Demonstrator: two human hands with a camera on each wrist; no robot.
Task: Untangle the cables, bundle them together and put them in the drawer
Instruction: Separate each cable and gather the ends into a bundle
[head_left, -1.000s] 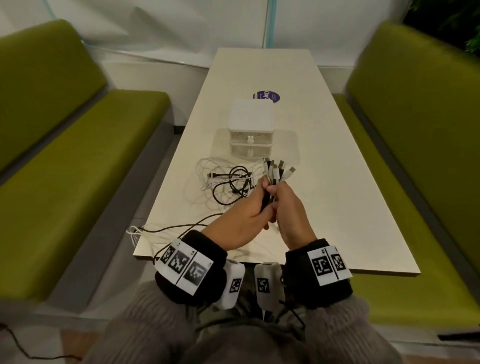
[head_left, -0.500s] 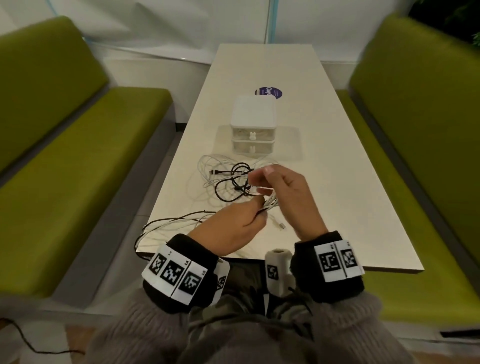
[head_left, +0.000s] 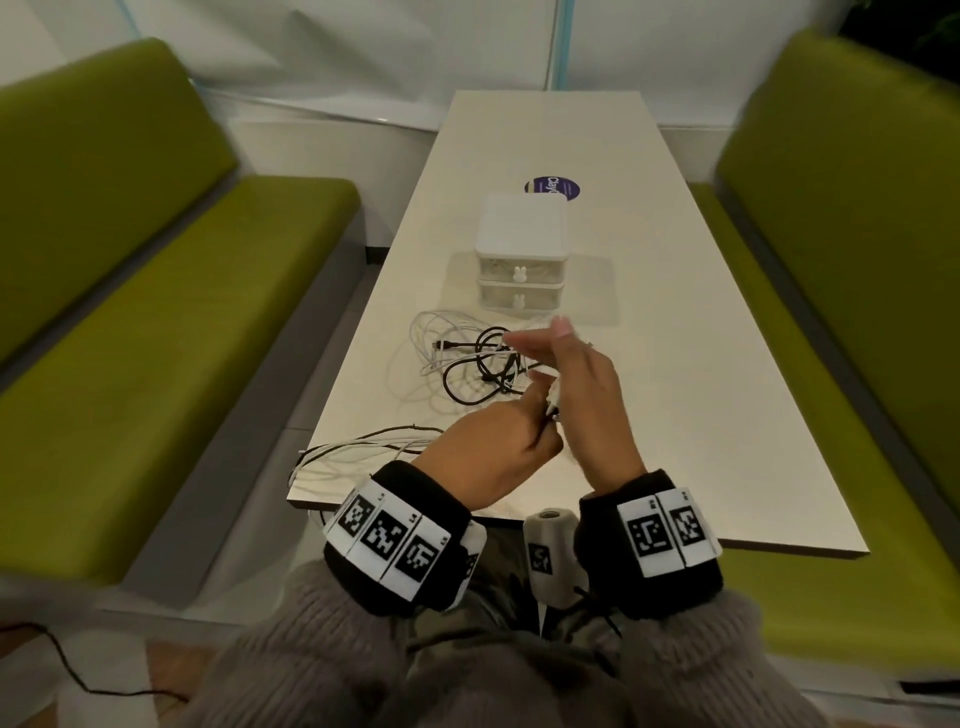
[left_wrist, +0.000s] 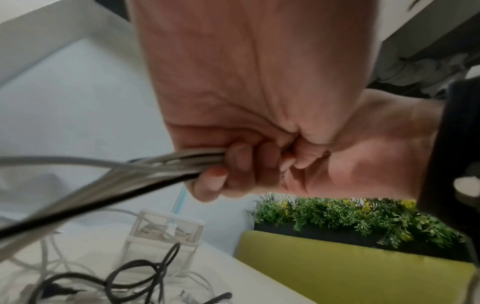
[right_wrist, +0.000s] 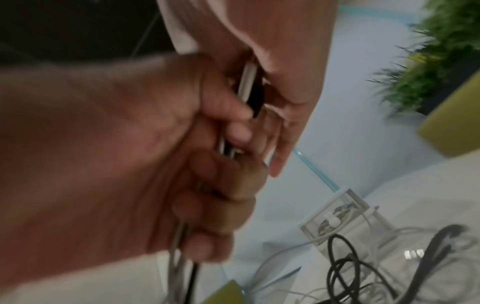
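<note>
Two big green benches (head_left: 171, 291) stand on either side of a long white table (head_left: 675, 364). On the table, past the hands, sits a small white box with drawers (head_left: 521, 249), two of them, one on top of the other, and both are pushed in. Each drawer has a tiny white knob. Behind the box is a round purple sticker (head_left: 553, 188) on the table top. In front of the box lies a messy pile of cables (head_left: 467, 358), some white and some black, looped over each other. More of them trail off the near left edge of the table. The left hand (head_left: 493, 452) is curled tight round a bunch of these cables, white and black together, and holds them just above the table. The right hand (head_left: 587, 395) is right next to the left hand and touches it. Its fingers (head_left: 535, 340) are stretched out straight over the pile. I cannot tell if its thumb is pressing on the bunch. Both wrists wear black bands with white square tags (head_left: 384, 535).
</note>
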